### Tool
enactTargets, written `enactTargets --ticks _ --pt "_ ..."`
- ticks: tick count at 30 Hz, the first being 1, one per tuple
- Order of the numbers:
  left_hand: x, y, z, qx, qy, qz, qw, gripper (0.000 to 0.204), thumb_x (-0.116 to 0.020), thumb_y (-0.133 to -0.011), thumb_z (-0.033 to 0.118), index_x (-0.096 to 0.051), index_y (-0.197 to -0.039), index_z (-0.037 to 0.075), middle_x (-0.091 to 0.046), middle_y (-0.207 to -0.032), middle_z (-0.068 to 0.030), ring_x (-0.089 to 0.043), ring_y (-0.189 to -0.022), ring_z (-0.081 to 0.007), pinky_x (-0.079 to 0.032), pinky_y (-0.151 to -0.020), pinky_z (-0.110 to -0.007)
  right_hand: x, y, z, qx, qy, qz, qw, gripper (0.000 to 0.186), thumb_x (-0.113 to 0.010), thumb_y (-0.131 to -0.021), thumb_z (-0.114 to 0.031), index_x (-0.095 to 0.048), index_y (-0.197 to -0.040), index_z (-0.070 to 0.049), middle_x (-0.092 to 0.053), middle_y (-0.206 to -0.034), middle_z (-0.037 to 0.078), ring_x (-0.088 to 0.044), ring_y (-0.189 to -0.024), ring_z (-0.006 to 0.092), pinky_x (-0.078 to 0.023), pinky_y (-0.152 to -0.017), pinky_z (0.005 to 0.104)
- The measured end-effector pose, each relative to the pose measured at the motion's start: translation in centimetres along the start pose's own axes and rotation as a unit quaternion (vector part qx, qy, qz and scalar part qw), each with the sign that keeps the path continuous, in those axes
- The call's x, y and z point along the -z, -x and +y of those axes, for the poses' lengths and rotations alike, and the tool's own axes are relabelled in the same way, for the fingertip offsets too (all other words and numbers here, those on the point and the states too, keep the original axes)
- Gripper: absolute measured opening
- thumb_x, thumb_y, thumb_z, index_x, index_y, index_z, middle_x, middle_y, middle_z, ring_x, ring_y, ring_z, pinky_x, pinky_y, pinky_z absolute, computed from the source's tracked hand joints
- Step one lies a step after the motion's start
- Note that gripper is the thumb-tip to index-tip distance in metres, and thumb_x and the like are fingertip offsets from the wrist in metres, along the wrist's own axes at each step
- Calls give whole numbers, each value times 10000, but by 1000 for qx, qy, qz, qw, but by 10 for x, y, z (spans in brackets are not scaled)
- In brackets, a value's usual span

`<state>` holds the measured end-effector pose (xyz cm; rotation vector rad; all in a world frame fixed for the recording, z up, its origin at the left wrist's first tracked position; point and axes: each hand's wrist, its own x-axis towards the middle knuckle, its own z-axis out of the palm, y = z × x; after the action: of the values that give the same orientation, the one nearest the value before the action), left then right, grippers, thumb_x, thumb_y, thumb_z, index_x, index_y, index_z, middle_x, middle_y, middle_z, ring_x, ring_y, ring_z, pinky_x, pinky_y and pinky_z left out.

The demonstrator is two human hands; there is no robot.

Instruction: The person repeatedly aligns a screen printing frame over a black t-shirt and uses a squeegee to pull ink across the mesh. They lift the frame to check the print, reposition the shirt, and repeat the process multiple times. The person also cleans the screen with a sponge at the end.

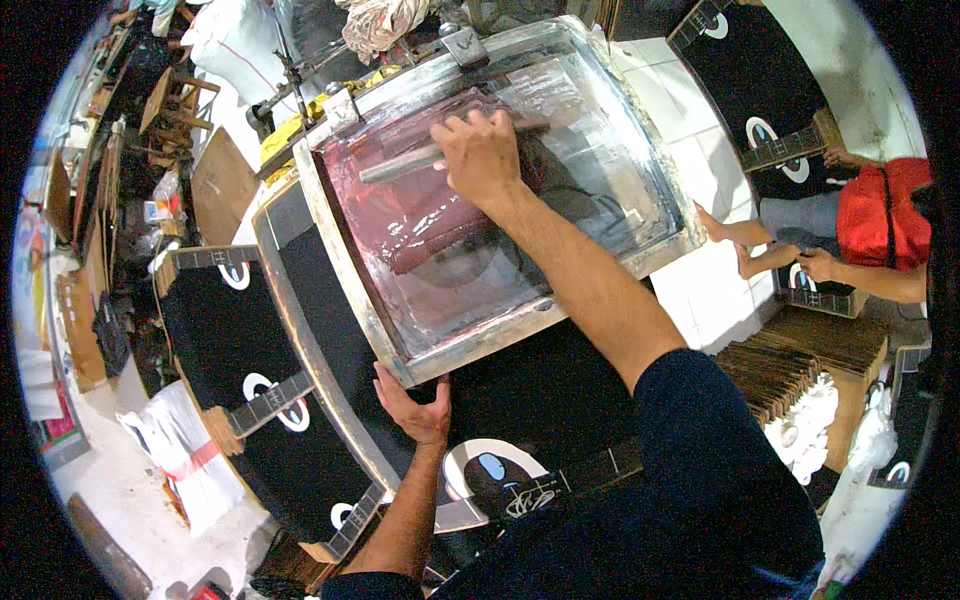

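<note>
A screen printing frame point(485, 345) with a pale, worn rim sits tilted in front of me, over a black printed panel point(540, 395). Wet dark red ink point(420, 225) covers the left part of its mesh. My right hand point(482, 160) is closed around a squeegee point(400, 163) with a long straight bar, lying across the ink toward the far side. At the frame's near left corner, my left hand point(415, 405) grips the rim, with fingers and thumb on either side of the corner. Its fingertips are partly hidden by the rim.
Metal hinge clamps point(463, 47) hold the frame's far edge. More black panels with white and blue prints point(225, 330) lie to the left. On the right, a person in a red top point(885, 215) sits near other panels. A stack of brown boards point(800, 360) stands at right.
</note>
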<state>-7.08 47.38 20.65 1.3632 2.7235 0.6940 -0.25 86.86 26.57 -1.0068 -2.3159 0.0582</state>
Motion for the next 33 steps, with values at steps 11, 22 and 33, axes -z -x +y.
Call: enactTargets --ticks 11,22,33 --pt "9 -6 5 0 38 1 999 1100 -888 -712 394 -351 -1537 -97 -429 -1565 -280 -412 -1469 -412 -298 -1218 -556 2 -20 -21 59 51 -100 992 230 -697 -768 -106 -688 -985 -181 -707 -941 29 -665 -922 263 -441 -790 470" --pt "10 -8 4 -9 42 16 999 1086 -867 -736 436 -356 -1538 -89 -444 -1558 -278 -417 -1471 -405 -307 -1217 -553 0 1 -37 81 129 -114 982 514 -835 -659 -171 -665 -1143 -166 -671 -1116 36 -618 -1079 261 -460 -889 460" --pt "8 -9 3 -4 50 20 999 1033 -877 -758 397 -383 -1522 -91 -455 -1551 -269 -418 -1473 -399 -304 -1218 -561 -36 -81 -23 116 87 -85 986 438 -828 -782 -308 -688 -1165 -146 -713 -1100 57 -663 -1037 289 -487 -871 480"
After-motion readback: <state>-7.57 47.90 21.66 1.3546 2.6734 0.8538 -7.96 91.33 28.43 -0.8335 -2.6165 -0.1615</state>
